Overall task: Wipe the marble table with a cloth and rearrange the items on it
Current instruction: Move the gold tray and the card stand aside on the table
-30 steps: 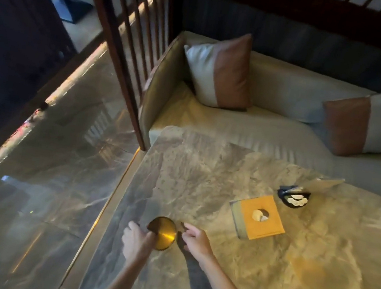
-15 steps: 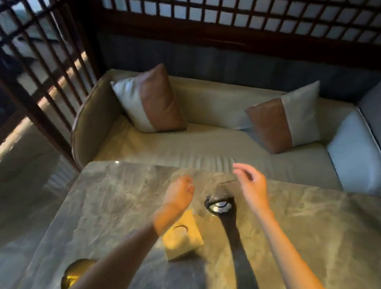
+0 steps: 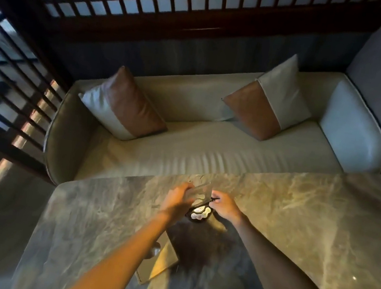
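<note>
- Marble counter fills the lower half of the head view. Its far edge runs slantwise from lower left up to the right, with a pale sofa close behind it.
- Its left edge drops to a glossy floor. Wide stretches of marble lie on either side of the hands, most of all to the right.
- A clear sign holder stands near the far edge on a black base with a white pattern. Its plate leans, and its long axis runs left to right between the hands.
- The left hand has its grip curled round the plate's left edge.
- The right hand holds a tight pinching grip at the plate's right edge, though blur hides the exact contact.
- A yellow box lies nearer the person, partly under the left forearm.
</note>
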The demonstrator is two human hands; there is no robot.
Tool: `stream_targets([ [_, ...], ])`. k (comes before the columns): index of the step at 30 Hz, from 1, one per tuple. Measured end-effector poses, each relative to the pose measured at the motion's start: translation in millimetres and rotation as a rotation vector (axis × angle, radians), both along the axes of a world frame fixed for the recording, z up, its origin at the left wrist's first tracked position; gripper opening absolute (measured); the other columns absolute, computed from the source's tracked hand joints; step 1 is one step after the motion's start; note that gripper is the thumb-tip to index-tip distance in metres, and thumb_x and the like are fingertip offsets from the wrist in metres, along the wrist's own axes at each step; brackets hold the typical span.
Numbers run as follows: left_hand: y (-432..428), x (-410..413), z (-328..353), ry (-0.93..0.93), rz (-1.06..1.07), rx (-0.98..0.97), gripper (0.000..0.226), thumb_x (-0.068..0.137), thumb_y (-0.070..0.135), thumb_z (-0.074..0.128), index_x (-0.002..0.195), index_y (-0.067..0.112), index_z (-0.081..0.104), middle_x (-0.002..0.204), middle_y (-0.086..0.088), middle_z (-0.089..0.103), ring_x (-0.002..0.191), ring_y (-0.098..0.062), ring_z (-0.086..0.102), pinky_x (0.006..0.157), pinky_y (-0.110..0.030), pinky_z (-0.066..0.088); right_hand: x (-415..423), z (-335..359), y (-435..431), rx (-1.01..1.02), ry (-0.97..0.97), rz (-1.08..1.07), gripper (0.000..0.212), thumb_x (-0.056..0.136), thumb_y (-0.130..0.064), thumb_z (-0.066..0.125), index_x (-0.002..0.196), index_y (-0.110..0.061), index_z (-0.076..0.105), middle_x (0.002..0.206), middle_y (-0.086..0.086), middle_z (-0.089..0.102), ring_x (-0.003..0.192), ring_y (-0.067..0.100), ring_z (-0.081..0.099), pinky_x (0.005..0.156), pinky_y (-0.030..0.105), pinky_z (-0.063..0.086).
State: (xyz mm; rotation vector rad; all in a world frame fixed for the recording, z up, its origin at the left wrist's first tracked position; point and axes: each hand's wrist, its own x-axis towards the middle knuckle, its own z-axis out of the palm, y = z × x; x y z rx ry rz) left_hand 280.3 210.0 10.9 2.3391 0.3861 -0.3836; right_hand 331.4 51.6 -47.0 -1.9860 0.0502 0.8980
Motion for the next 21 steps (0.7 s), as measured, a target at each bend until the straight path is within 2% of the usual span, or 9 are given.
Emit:
stream_targets([
  [4,1,-2,-12,-0.040,-0.044,0.036,0.031,0.090,0.011,0.061,0.121,0.011,0.063,0.115,-0.011,0.071,0.104,-0.025,0.066,0.076,-0.018,0.042,1,-16,5,-0.039,0.025,-0.043,0.055,0.091,0.008,0.050,0.144,-0.001,0.041,0.148,0.017,0.046,0.138,0.026,0.045,0.111,0.030,0.035],
  [7,4,-5,-17,-0.079,-0.042,0.032,0.028,0.093,0.006,0.056,0.119,0.009,0.065,0.114,-0.013,0.071,0.103,-0.028,0.067,0.083,-0.028,0.050,-2,-23,7,-0.067,0.061,-0.053,0.058,0.091,0.003,0.054,0.147,-0.004,0.039,0.149,0.014,0.045,0.136,0.023,0.046,0.104,0.024,0.038],
  [9,4,-4,-16,-0.099,0.003,0.011,0.025,0.093,0.006,0.055,0.114,0.008,0.068,0.112,-0.013,0.073,0.102,-0.028,0.068,0.083,-0.030,0.051,-4,-23,8,-0.074,0.054,-0.088,0.058,0.090,0.003,0.055,0.146,-0.006,0.040,0.149,0.012,0.047,0.135,0.022,0.047,0.100,0.023,0.039],
  [12,1,-2,-12,-0.066,0.087,-0.048,0.023,0.092,0.008,0.055,0.109,0.007,0.072,0.107,-0.014,0.074,0.100,-0.027,0.068,0.081,-0.030,0.050,-8,-23,9,-0.030,0.070,-0.139,0.058,0.090,0.007,0.053,0.146,-0.006,0.041,0.145,0.015,0.050,0.120,0.022,0.054,0.081,0.022,0.046],
  [14,1,-1,-7,-0.060,0.141,-0.089,0.026,0.087,0.012,0.055,0.104,0.008,0.073,0.100,-0.014,0.075,0.092,-0.028,0.067,0.077,-0.030,0.050,-12,-20,8,-0.004,0.063,-0.168,0.057,0.091,0.008,0.052,0.145,-0.004,0.041,0.143,0.019,0.051,0.110,0.018,0.052,0.074,0.018,0.042],
  [16,6,-2,0,-0.087,0.173,-0.133,0.026,0.085,0.014,0.054,0.101,0.008,0.074,0.092,-0.015,0.075,0.080,-0.027,0.065,0.073,-0.032,0.051,-16,-14,7,0.025,0.040,-0.195,0.057,0.091,0.008,0.052,0.146,-0.003,0.041,0.144,0.021,0.050,0.111,0.017,0.049,0.085,0.022,0.047],
  [18,17,-4,7,-0.130,0.135,-0.127,0.021,0.090,0.012,0.055,0.100,0.009,0.073,0.089,-0.011,0.075,0.078,-0.024,0.066,0.072,-0.034,0.054,-20,-1,6,0.047,0.020,-0.215,0.055,0.092,0.007,0.052,0.145,-0.004,0.042,0.145,0.018,0.048,0.123,0.023,0.052,0.103,0.037,0.047],
  [19,25,-6,12,-0.148,0.112,-0.127,0.019,0.092,0.013,0.055,0.098,0.011,0.072,0.088,-0.007,0.074,0.079,-0.021,0.068,0.071,-0.032,0.055,-22,5,8,0.046,0.001,-0.217,0.053,0.093,0.007,0.051,0.145,-0.004,0.043,0.145,0.016,0.048,0.127,0.026,0.052,0.106,0.038,0.045],
  [21,42,-11,25,-0.160,0.095,-0.177,0.017,0.094,0.014,0.054,0.097,0.016,0.071,0.088,0.000,0.073,0.083,-0.017,0.069,0.071,-0.026,0.058,-27,16,15,0.042,-0.047,-0.228,0.050,0.092,0.011,0.048,0.141,0.000,0.047,0.140,0.018,0.053,0.122,0.026,0.055,0.099,0.034,0.046],
])
